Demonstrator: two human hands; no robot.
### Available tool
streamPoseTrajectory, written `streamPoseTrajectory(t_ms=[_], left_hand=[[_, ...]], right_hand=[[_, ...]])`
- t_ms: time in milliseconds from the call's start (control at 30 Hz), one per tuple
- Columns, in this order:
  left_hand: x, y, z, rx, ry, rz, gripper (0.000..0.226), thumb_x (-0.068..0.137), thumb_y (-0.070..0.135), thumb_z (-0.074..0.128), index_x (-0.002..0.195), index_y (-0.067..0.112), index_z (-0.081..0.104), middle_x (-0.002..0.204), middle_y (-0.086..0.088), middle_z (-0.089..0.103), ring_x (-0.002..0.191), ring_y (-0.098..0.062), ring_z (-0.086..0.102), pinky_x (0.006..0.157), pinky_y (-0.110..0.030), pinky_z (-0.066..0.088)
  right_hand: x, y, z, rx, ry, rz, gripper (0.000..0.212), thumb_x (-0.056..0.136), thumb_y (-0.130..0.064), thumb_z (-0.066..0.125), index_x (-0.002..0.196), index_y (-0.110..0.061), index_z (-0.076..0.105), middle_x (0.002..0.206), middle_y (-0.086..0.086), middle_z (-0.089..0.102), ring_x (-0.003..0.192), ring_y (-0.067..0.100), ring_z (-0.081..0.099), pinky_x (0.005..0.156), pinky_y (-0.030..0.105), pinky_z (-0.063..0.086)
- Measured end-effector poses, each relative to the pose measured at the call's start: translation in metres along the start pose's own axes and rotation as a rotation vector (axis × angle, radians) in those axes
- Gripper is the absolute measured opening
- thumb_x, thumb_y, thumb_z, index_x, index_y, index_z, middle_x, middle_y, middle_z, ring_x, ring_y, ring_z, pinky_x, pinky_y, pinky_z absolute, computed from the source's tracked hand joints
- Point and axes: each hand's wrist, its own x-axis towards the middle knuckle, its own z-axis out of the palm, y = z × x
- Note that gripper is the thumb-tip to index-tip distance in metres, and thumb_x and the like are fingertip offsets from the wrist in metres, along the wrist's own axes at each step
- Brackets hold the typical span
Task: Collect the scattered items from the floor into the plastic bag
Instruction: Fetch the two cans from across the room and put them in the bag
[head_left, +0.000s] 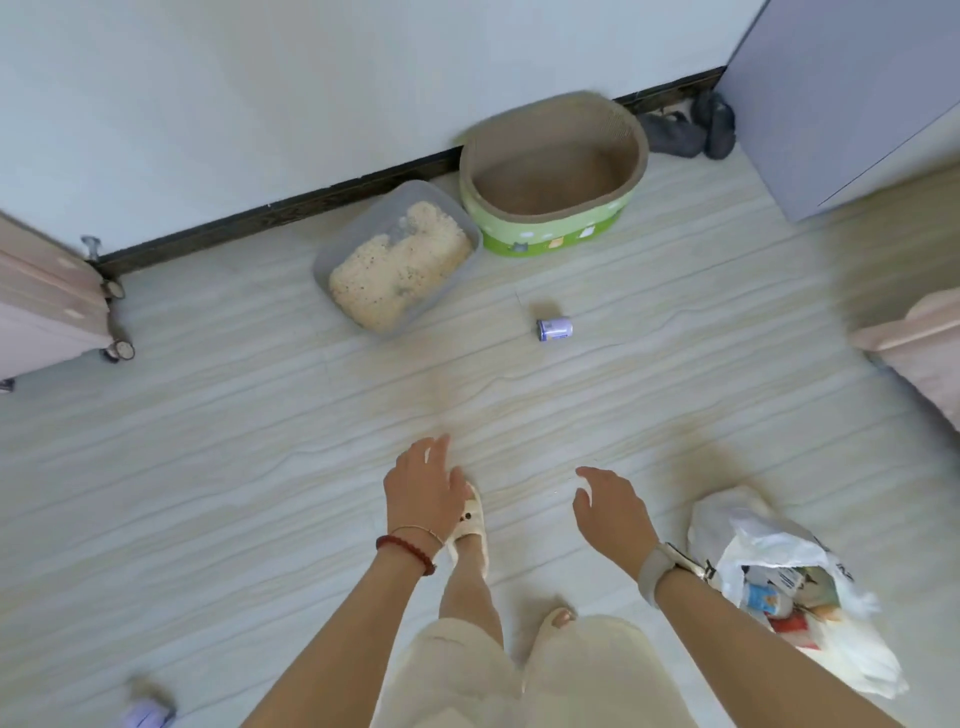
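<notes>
At the lower left edge of the frame a blurred pale purple item (148, 714) lies on the floor (234, 441) — too smeared to identify, but it looks like one piece left to gather. Toward the centre, the left hand (423, 488) hangs empty, fingers relaxed and spread, holding nothing. Above it, in the upper middle, a small purple can (554, 329) lies on its side, well apart from both hands — clearly not yet collected. The right hand (610, 512) is likewise released and empty. At the lower right the plastic bag (769, 540) sits open on the floor, already holding several packets. I judge the job mostly done, with the can and perhaps the purple item remaining.
</notes>
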Motion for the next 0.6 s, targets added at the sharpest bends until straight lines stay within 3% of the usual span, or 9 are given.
streamPoseTrajectory(t_ms=[267, 367, 600], left_hand=[[0.134, 0.034, -0.058, 0.156, -0.049, 0.169, 0.047, 0.093, 0.029, 0.039, 0.138, 0.017, 0.032, 0.142, -0.008, 0.039, 0.126, -0.025, 0.041, 0.099, -0.038, 0.04], [0.179, 0.06, -0.061, 0.151, -0.092, 0.197, 0.047, 0.092, 0.028, 0.041, 0.138, 0.017, 0.032, 0.141, -0.008, 0.038, 0.126, -0.026, 0.04, 0.099, -0.039, 0.04], [0.321, 0.111, -0.02, 0.203, -0.171, 0.228, 0.047, 0.093, 0.03, 0.039, 0.138, 0.02, 0.03, 0.142, -0.003, 0.037, 0.128, -0.022, 0.037, 0.101, -0.035, 0.037]], right_hand=[[0.095, -0.051, -0.06, 0.171, 0.055, 0.063, 0.039, 0.095, -0.02, 0.034, 0.134, -0.016, 0.039, 0.139, 0.006, 0.043, 0.13, 0.023, 0.036, 0.105, 0.036, 0.032], [0.129, -0.048, -0.079, 0.22, 0.076, 0.086, 0.036, 0.095, -0.017, 0.036, 0.129, -0.017, 0.045, 0.133, 0.005, 0.048, 0.125, 0.023, 0.041, 0.101, 0.035, 0.035], [0.277, -0.005, -0.095, 0.253, 0.06, 0.155, 0.041, 0.096, -0.024, 0.037, 0.136, -0.02, 0.034, 0.141, 0.0, 0.038, 0.131, 0.018, 0.032, 0.105, 0.031, 0.03]])
